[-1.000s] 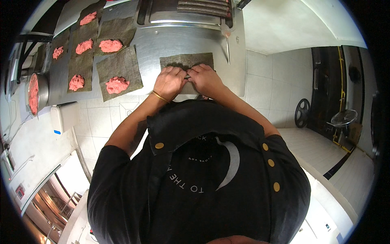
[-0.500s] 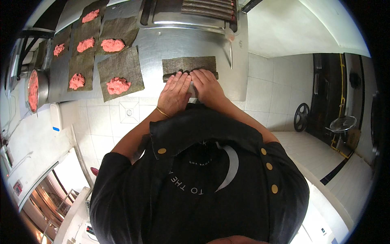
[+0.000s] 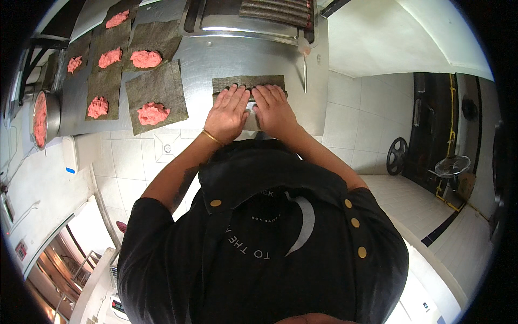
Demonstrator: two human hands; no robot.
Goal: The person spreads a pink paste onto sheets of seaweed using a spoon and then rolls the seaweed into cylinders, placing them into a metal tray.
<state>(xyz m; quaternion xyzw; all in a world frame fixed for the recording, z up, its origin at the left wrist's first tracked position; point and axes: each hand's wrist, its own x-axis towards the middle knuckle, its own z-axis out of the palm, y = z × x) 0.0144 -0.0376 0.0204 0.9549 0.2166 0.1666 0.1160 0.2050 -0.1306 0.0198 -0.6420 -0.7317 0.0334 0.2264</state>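
A partly rolled seaweed sheet [image 3: 248,82] lies on the steel table in front of me. Across its near part rest my left hand [image 3: 229,114] and my right hand [image 3: 274,110], side by side. Both have fingers stretched out and pressing flat on the rolled part, which they mostly hide. Beyond the fingertips a narrow flat strip of seaweed still shows. To the left, a seaweed sheet [image 3: 156,86] carries a lump of pink paste [image 3: 153,113]. Several more sheets with pink paste are spread behind and beside it.
At the back, a metal tray [image 3: 221,27] holds several finished dark seaweed rolls [image 3: 275,13]. A thin utensil [image 3: 305,70] lies near the table's right side. A metal bowl of pink paste [image 3: 53,120] stands at the far left. The steel table's near edge runs just before my body.
Both hands have slid forward, away from me, over the seaweed. Less of the flat strip shows beyond my fingertips. The whole view has shifted slightly.
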